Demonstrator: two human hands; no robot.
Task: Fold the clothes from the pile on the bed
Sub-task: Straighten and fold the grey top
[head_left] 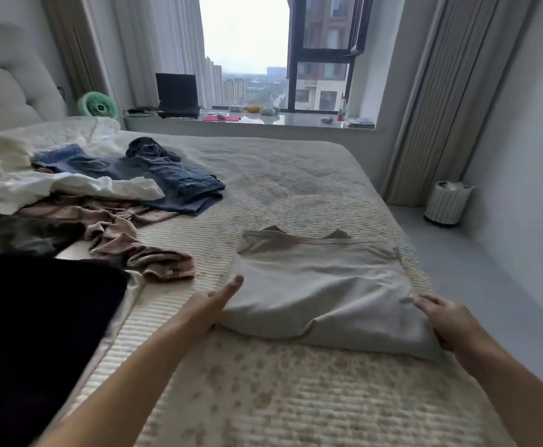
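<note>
While left hand (pixel 213 303) lies flat against beige shirt (pixel 318 291), right hand (pixel 443 319) pinches its edge, bed (pixel 280 398)

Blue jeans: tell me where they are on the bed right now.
In the head view, the blue jeans lie unfolded on the far left part of the bed, partly under a white garment and beyond the brown garment.
</note>
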